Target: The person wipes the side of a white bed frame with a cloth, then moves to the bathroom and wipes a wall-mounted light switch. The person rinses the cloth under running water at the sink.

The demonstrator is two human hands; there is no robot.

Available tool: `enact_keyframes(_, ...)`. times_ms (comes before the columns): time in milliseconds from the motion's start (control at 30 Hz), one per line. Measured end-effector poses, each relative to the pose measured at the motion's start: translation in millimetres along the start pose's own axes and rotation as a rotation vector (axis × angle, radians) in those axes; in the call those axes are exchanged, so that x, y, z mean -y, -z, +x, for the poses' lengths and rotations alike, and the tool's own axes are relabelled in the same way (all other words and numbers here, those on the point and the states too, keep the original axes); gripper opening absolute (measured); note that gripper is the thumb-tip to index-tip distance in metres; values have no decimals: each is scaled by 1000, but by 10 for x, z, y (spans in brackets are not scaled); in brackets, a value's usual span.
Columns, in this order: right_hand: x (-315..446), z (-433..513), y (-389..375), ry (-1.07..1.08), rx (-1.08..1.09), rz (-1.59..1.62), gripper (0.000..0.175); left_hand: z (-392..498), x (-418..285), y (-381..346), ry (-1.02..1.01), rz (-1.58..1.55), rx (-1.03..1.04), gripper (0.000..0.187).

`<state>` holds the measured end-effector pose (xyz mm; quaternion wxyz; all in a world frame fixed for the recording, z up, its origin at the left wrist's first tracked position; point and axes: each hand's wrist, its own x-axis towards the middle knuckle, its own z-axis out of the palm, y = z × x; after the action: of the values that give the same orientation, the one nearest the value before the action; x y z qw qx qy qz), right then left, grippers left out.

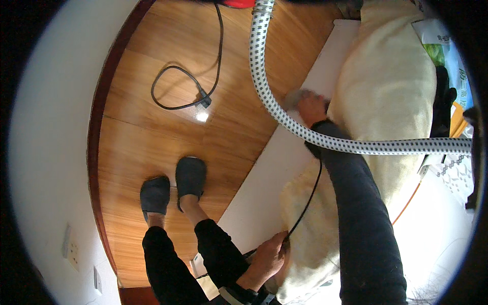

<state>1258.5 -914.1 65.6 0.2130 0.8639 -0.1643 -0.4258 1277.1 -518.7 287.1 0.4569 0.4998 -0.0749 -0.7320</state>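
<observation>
My left hand (268, 261) is closed around a thin black cable (308, 204) beside cream fabric (312, 228). The cable runs up toward my right wrist, where the dark sleeve hides its end. My right hand (312, 108) is stretched out over the edge of a long white panel (263, 173), fingers curled on a grey object (295, 98). Motion blur keeps me from telling what that object is. A white hose with black flecks (268, 97) curves across the view and passes in front of my right forearm.
On the wood-look floor (152, 141) lies a looped black power cord (152, 89) with its plug (205, 100). A dark skirting (93, 152) borders the pale wall at left, which carries a socket plate (72, 248). More cream fabric (389, 84) and a printed package (438, 45) are at right.
</observation>
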Motion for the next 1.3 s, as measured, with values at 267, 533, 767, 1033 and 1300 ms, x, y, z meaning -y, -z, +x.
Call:
enact_keyframes(267, 166, 211, -564, -170, 62, -69, 52, 45, -40, 49, 19, -37, -48, 29)
enact_keyframes(533, 1229, -1184, -237, 344, 467, 301, 38, 40, 5, 54, -43, -101, -2, 44)
enact_keyframes(767, 858, -1205, -71, 305, 294, 229, 33, -2, 46, 3, -178, 2, 88, 51)
enact_keyframes(1033, -940, -264, 413, -319, -162, 2, 28, 57, -61, -25, -227, 79, 34, 50)
enact_keyframes(1300, -1426, -377, 711, -286, -115, -199, 25, 26, -154, -44, -230, -16, 28, 41)
